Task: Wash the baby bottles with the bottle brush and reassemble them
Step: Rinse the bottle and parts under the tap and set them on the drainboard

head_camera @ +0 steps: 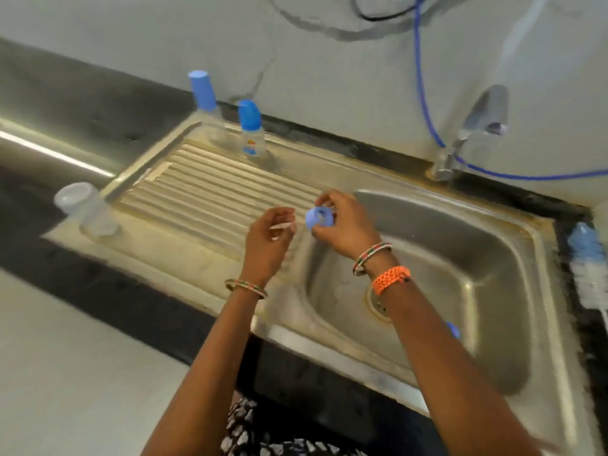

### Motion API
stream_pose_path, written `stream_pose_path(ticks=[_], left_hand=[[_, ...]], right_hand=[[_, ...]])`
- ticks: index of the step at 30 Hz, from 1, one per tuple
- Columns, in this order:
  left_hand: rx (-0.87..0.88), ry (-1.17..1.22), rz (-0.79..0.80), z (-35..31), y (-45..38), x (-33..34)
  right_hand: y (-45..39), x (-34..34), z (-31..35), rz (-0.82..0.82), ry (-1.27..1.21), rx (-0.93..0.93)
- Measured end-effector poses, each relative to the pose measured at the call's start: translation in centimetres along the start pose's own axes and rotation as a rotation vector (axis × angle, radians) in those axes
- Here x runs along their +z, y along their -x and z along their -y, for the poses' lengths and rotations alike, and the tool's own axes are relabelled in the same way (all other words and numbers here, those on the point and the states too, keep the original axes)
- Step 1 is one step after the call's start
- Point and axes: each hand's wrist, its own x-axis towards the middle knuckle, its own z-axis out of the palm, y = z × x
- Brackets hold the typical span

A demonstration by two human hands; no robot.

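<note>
My right hand (342, 222) holds a blue screw ring (318, 218) between its fingers, above the left edge of the sink basin (460, 258). My left hand (268, 241) pinches a small clear piece, probably a teat (283, 226), just left of the ring. Two assembled bottles with blue caps (206, 103) (251, 131) stand at the back of the ribbed drainboard (210, 192). An open clear bottle body (87, 209) stands at the drainboard's left corner. The bottle brush (589, 268) lies on the counter right of the sink.
A tap (477, 126) with a blue hose (424, 93) stands behind the basin. A small blue part (453, 330) lies in the basin near the drain (378, 304). Black counter (82, 103) surrounds the steel sink.
</note>
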Motion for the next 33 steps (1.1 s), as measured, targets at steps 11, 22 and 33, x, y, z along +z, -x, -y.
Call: stream_pose_path(ticks=[11, 22, 33], left_hand=[[-0.155, -0.308, -0.565, 1.7, 4.4, -20.0], [-0.241, -0.270, -0.552, 3.2, 2.1, -23.9], [-0.081, -0.147, -0.206, 0.6, -1.6, -16.2]], right_hand=[[-3.5, 19.6, 10.8, 0.399, -0.158, -0.245], [-6.3, 25.4, 12.3, 0.466, -0.022, -0.335], [-5.7, 14.7, 8.9, 0.186, -0.164, -0.294]])
